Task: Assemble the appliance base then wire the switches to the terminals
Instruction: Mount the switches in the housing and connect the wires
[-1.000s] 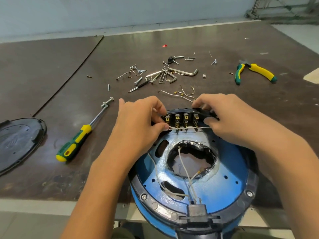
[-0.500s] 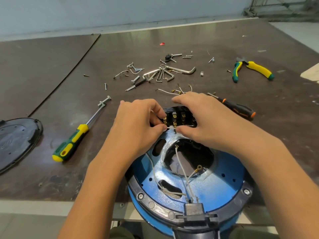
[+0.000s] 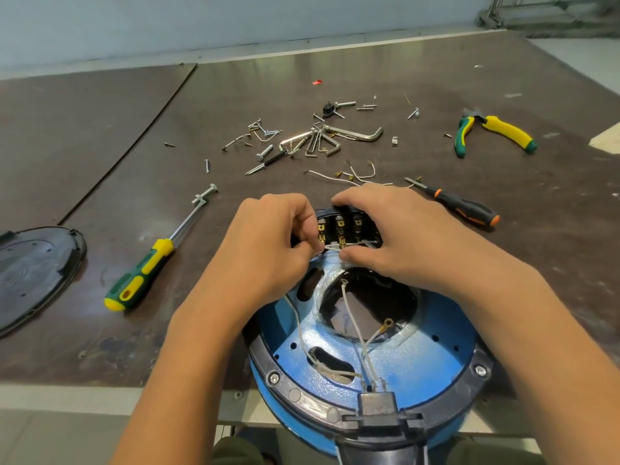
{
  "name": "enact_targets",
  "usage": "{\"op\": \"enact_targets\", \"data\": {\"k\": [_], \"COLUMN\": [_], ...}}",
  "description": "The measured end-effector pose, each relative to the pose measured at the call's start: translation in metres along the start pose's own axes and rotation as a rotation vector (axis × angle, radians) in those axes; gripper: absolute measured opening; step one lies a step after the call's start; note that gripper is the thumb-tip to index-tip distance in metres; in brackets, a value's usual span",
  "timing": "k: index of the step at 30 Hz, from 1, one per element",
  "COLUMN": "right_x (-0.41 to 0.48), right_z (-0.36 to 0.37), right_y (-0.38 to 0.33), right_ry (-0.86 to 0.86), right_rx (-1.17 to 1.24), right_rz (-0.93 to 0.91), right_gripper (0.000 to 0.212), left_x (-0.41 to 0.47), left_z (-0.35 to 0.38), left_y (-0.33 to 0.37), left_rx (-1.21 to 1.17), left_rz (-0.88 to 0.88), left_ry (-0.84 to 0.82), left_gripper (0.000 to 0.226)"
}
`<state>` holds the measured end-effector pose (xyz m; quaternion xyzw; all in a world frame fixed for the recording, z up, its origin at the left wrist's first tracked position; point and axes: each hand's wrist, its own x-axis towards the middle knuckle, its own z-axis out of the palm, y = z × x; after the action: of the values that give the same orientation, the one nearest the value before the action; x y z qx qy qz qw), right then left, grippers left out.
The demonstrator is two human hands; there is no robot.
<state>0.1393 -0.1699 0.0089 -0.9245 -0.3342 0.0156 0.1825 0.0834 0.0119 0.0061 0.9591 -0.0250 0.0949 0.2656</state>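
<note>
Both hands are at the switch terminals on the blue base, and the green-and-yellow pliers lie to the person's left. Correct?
No: the head view shows the pliers lying to the person's right. The left hand, pinching a white wire, and right hand are indeed at the switch terminals on the blue base.

The base (image 3: 419,360) before me is blue painted metal, glossy and finely pebbled, ringed in smooth black plastic. The terminals (image 3: 341,225) look brassy, the white wire (image 3: 332,247) I pinch matt. The table (image 3: 235,105) is dark, scuffed, faintly shiny; the far hex keys (image 3: 364,135) polished metal.
</note>
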Motion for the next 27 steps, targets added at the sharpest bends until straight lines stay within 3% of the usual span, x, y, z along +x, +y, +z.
{"op": "enact_targets", "data": {"k": [6,27], "right_x": [0.0005,0.0015], "right_z": [0.0019,0.0063], "right_y": [0.0022,0.0046], "right_ry": [-0.009,0.044], "right_rx": [0.001,-0.014], "right_rz": [-0.001,0.005], "right_gripper": [0.068,0.054], "left_x": [0.0002,0.0018], "left_z": [0.0012,0.0049], "left_y": [-0.0026,-0.0020], "left_rx": [-0.027,-0.015], "left_rz": [0.010,0.054], "left_ry": [-0.006,0.060], "left_gripper": [0.029,0.027]}}
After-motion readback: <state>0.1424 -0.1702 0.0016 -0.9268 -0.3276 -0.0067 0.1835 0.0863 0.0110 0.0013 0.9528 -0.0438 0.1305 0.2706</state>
